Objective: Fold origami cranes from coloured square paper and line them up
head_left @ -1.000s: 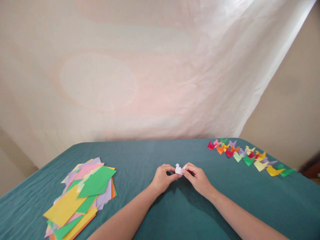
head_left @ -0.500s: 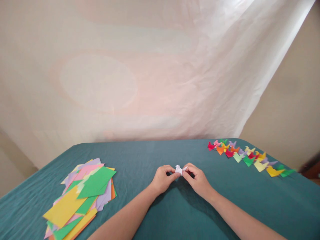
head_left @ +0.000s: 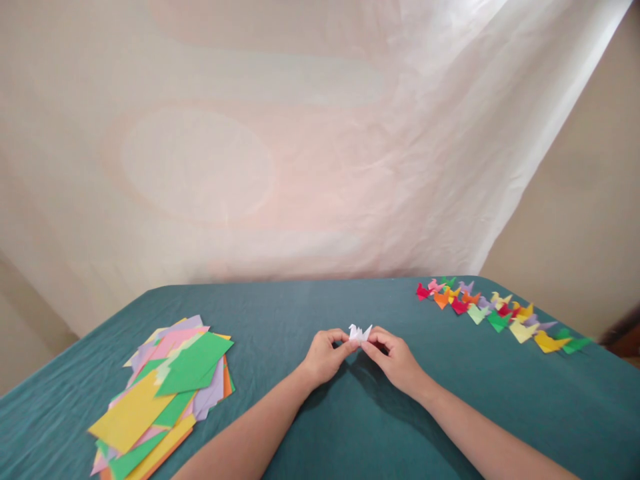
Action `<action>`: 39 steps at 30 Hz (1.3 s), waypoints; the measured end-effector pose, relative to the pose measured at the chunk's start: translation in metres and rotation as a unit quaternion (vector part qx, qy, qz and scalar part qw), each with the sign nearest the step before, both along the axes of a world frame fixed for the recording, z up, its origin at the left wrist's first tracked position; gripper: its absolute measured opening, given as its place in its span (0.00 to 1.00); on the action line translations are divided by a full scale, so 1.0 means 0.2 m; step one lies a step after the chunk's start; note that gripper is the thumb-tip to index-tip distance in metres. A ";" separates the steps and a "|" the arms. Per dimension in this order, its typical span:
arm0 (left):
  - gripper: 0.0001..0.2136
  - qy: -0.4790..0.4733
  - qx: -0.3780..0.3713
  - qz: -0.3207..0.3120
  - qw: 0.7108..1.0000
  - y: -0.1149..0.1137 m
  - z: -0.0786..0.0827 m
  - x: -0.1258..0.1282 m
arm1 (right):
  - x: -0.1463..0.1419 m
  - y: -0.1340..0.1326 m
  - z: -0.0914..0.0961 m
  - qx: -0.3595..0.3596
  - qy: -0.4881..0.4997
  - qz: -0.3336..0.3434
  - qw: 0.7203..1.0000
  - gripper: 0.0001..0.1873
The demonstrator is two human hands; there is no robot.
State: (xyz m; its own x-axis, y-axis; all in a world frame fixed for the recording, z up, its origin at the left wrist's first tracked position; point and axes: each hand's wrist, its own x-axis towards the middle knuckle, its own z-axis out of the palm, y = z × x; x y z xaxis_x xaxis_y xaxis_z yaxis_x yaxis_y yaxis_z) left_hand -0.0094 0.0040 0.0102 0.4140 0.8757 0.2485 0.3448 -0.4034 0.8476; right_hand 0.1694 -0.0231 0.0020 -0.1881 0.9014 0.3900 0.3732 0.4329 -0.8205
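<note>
A small white origami crane (head_left: 359,333) is held between my two hands, above the middle of the teal cloth. Its head and neck point up on the left and its tail points up on the right. My left hand (head_left: 327,355) pinches it from the left between thumb and fingers. From the other side my right hand (head_left: 391,356) grips its lower right part, the thumb against its near face. Both thumb tips nearly meet under the crane and hide its lower edge.
On the left lies a loose heap of coloured paper sheets (head_left: 131,410). Several folded paper birds (head_left: 523,331) in many colours stand in rows at the right. The table's teal cloth (head_left: 280,303) runs back to a pale hanging sheet (head_left: 320,167).
The white crane has turned slightly, so its head and tail now show more plainly. My right fingers have shifted a little around it. Sheets and birds stay put.
</note>
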 end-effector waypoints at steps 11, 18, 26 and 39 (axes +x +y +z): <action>0.17 -0.005 -0.034 -0.037 0.999 0.02 -0.03 0.00 | 0.02 0.01 0.00 -0.038 -0.003 0.018 0.999 0.13; 0.13 0.021 -0.008 -0.008 1.000 0.00 0.00 0.00 | 0.02 0.01 -0.01 -0.023 -0.003 0.019 1.000 0.14; 0.11 0.032 0.042 0.007 0.999 -0.01 0.00 0.01 | 0.00 0.01 -0.02 0.006 -0.008 0.005 1.000 0.12; 0.07 0.060 0.097 0.002 0.993 -0.01 -0.02 0.01 | 0.00 0.00 0.00 0.029 -0.037 -0.007 0.999 0.12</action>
State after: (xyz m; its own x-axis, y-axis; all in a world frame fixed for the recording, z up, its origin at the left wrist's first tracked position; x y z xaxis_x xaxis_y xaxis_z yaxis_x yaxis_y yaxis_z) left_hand -0.0066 0.0025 0.0064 0.4482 0.8179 0.3608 0.4409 -0.5534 0.7067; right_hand 0.1698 -0.0229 0.0010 -0.2051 0.8806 0.4271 0.4379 0.4728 -0.7646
